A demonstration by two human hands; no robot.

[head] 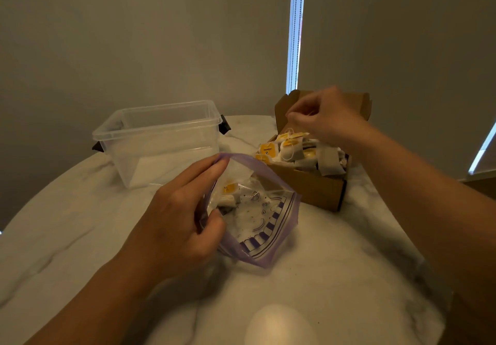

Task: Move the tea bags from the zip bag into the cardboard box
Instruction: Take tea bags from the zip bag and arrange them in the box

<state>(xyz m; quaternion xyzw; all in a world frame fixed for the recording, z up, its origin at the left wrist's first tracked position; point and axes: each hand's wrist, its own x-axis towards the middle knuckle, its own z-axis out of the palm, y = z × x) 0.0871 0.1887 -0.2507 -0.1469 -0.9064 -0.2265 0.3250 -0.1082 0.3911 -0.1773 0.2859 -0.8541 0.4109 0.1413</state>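
A clear zip bag (264, 226) with purple edges and print lies on the marble table. My left hand (178, 218) grips its open mouth, thumb and fingers holding the rim apart. A few tea bags (229, 191) with yellow tags are left inside. The cardboard box (314, 186) stands at the right with its lid flap up, piled with several tea bags (298, 152). My right hand (324, 116) hovers over the box's back with its fingertips pinched together. Thin white tea bag strings (290, 130) rise toward those fingertips.
A clear plastic tub (161, 140) with black clips stands at the back left, close to the zip bag. The round marble table (335, 264) ends near the wall and blinds behind. A pale blurred rounded shape (279, 326) shows at the bottom edge.
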